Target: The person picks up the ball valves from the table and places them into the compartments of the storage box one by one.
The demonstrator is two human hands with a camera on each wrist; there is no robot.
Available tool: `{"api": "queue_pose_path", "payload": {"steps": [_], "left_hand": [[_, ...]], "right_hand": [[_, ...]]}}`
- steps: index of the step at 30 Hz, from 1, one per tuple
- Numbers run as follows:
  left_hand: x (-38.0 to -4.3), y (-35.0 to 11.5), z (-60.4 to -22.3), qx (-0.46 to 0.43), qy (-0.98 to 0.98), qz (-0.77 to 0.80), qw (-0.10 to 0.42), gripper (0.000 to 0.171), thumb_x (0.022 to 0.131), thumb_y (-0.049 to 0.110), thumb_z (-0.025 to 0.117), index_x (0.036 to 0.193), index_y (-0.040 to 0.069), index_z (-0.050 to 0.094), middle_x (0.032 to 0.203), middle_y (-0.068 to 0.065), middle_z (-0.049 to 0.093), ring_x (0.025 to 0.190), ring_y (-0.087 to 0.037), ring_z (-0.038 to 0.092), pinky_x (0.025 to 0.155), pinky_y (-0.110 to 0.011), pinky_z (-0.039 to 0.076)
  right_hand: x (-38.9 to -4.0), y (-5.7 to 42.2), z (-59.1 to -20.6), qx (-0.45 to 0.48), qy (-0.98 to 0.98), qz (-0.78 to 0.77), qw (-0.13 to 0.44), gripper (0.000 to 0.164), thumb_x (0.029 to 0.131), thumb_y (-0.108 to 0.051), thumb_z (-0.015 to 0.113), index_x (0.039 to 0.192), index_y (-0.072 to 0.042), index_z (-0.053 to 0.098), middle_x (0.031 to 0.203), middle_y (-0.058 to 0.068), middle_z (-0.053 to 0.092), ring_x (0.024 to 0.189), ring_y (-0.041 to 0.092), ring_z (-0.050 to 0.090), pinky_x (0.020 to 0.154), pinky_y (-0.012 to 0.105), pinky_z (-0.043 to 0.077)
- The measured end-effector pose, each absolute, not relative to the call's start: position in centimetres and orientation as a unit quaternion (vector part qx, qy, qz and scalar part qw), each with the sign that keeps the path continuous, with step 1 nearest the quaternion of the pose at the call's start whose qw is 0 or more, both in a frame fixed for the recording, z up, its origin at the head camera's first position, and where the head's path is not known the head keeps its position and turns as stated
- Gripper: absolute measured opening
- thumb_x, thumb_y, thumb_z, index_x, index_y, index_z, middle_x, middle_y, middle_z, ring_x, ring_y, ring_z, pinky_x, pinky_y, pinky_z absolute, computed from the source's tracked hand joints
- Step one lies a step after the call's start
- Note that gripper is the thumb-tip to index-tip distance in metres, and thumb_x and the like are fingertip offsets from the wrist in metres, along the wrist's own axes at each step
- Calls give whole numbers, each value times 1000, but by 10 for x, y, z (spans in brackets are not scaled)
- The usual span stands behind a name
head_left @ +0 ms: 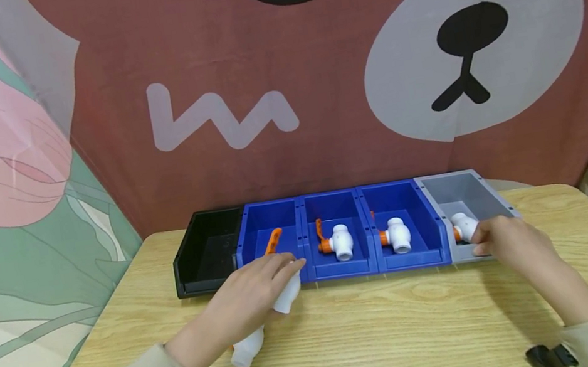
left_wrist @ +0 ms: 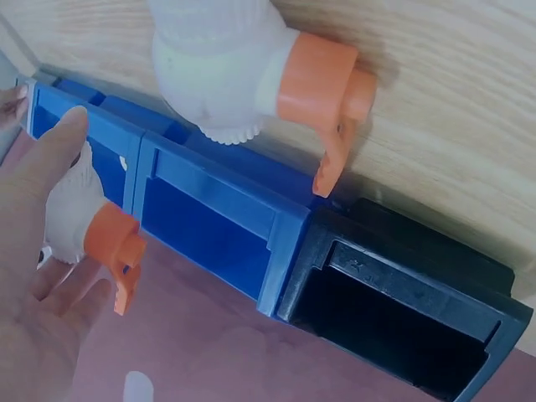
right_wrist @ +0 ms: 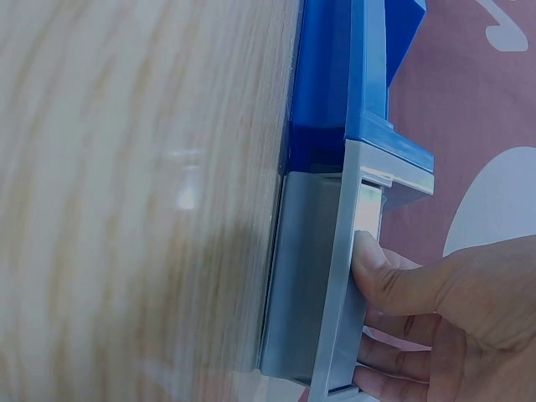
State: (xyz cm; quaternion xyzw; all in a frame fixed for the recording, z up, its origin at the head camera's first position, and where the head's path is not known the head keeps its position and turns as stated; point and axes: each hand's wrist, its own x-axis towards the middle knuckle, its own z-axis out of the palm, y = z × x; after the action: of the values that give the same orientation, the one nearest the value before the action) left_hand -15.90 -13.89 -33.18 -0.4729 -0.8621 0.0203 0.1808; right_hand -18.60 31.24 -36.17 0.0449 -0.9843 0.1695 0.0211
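Note:
My left hand [head_left: 255, 287] grips a white ball valve [head_left: 287, 292] with an orange handle [head_left: 274, 240], in front of the leftmost blue bin [head_left: 248, 255]. In the left wrist view, thumb and fingers lie on either side of that valve's body. Under the left wrist, a second white ball valve [head_left: 249, 347] lies on the table. On the right, my right hand [head_left: 516, 242] reaches over the front of the grey bin [head_left: 493, 201], fingers on another white ball valve [head_left: 464, 226], partly hidden behind them. Its thumb [right_wrist: 373, 255] is at the bin's front opening in the right wrist view.
Two more blue bins stand mid-row, holding a white ball valve [head_left: 342, 243] and another ball valve [head_left: 399, 235]. A black bin [head_left: 192, 286] ends the row at left. The wooden table [head_left: 406, 325] extends in front; a patterned cloth [head_left: 336, 158] hangs behind.

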Motion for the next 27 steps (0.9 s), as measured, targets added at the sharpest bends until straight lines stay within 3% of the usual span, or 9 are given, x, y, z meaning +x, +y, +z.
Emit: {"api": "queue_pose_path", "payload": {"steps": [14, 27], "left_hand": [[-181, -136, -323, -400, -908, -9, 127, 81, 77, 33, 86, 144, 7, 48, 137, -11, 54, 124, -27, 54, 96, -41, 52], [-201, -135, -325, -377, -919, -23, 110, 85, 72, 36, 90, 141, 5, 51, 137, -13, 54, 124, -30, 54, 96, -42, 52]], "right_hand": [[-186, 311, -360, 45, -984, 168, 21, 12, 84, -15, 78, 90, -6, 74, 92, 15, 71, 84, 39, 64, 62, 53, 51], [-186, 312, -362, 48, -984, 169, 24, 11, 83, -15, 79, 89, -6, 74, 90, 14, 71, 82, 38, 64, 61, 53, 51]]}}
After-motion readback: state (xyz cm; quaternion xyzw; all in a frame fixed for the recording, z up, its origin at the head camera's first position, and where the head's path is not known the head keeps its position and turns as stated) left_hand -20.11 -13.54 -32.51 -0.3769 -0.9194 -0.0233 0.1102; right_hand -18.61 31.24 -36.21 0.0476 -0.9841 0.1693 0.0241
